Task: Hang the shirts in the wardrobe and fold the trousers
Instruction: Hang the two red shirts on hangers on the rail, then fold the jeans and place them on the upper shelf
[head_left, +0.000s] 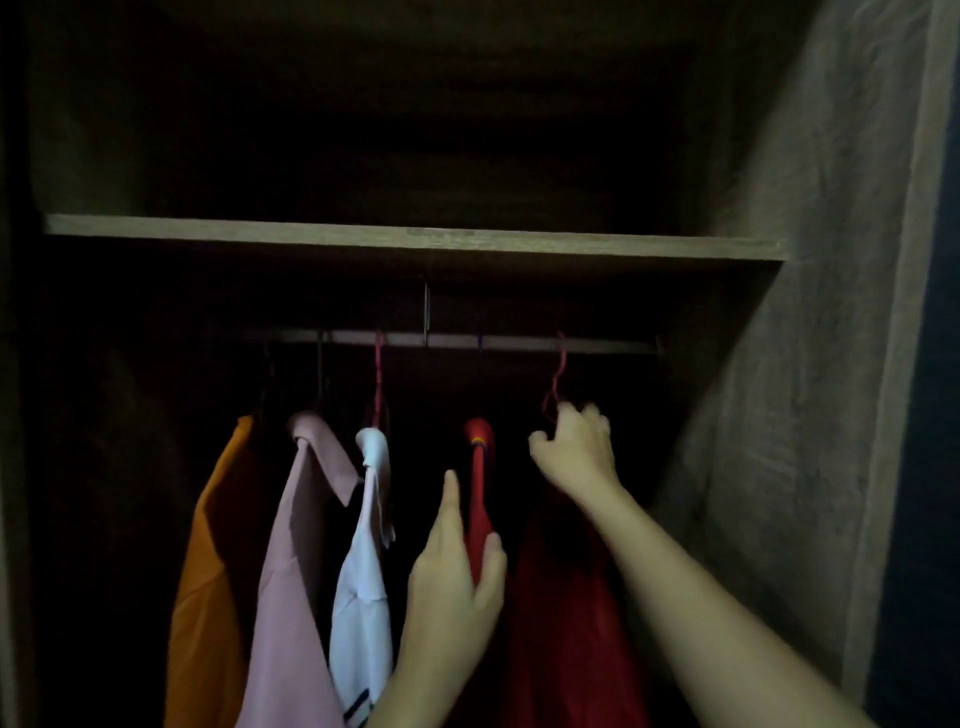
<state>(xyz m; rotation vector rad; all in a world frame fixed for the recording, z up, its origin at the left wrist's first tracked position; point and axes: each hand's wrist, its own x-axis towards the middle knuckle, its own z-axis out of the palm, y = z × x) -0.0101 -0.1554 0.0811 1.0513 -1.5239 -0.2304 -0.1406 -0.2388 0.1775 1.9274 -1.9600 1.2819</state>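
Gripping a red hanger (555, 382) hooked on the rail (447, 340), right hand (574, 449) clenched; left hand (457, 566) pinches the red shirt (480, 499).

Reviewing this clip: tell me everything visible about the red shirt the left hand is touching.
The red shirt hangs from the rail, fourth garment from the left, seen edge-on. Its collar shows a small multicoloured band near the top. The fabric looks smooth; its lower part fades into shadow. The left hand pinches its front edge between thumb and fingers. Its hanger hook is barely visible.
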